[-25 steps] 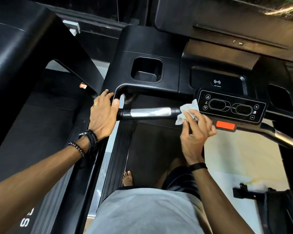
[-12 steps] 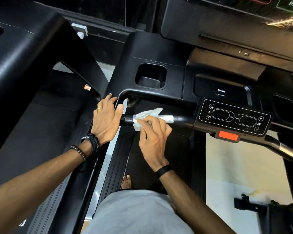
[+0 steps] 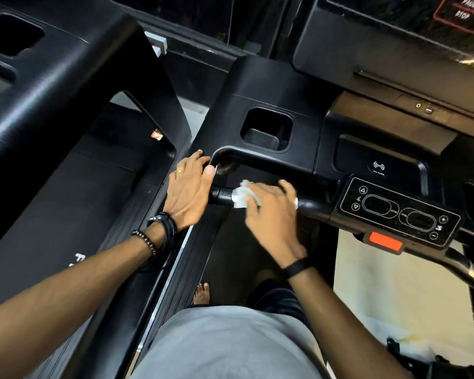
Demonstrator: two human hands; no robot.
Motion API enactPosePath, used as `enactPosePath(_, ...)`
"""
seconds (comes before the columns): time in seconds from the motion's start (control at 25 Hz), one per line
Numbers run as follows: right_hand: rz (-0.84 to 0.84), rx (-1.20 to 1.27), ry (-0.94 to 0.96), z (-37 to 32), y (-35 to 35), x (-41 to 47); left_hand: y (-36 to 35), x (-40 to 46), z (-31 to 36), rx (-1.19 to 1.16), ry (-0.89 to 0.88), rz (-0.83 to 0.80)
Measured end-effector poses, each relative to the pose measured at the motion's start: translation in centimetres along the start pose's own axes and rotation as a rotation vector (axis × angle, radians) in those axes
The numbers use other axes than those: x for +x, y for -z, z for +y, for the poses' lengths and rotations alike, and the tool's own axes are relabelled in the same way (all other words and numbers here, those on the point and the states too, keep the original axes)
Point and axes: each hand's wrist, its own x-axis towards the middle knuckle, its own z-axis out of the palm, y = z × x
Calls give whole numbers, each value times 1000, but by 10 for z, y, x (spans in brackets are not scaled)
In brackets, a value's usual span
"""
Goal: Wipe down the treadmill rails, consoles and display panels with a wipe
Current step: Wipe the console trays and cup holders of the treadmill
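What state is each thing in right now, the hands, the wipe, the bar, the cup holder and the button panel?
Right hand: curled over the crossbar, pressing the wipe on it.
Wipe: crumpled, wrapped on the bar's metal section.
Crossbar: mostly covered by the right hand.
Left hand: fingers straight, resting flat on the side rail.
Cup holder: holds nothing visible.
Button panel: unlit, untouched.
Red tab: in place under the panel.

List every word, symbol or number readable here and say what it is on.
"PAUSE STOP": red-outlined box on the display panel.
"+", "-", up and down arrows: handlebar control pad.
Wireless symbol: console pad; caption under it too small.
White letters on neighbouring treadmill's deck: cut off, unreadable.
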Motion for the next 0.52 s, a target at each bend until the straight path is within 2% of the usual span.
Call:
enactPosePath(0.08,-95,61,100,-33,-25,12,2,-2,0,-52,10,19)
enactPosePath(0.16,-119,123,156,-52,-38,16,3,-6,0,-160,44,85)
enactPosePath(0.24,-106,139,262,-49,-39,10,6,-11,1,-275,134,197)
enactPosePath(0.36,-121,112,524,-29,-38,5,8,-17,-1,-316,258,281)
enactPosePath(0.44,-185,72,521,-29,-39,23,8,-18,1,-309,241,305)
enactPosePath(0.52,-278,29,536,-56,-44,52,11,-19,-4,-391,335,436)
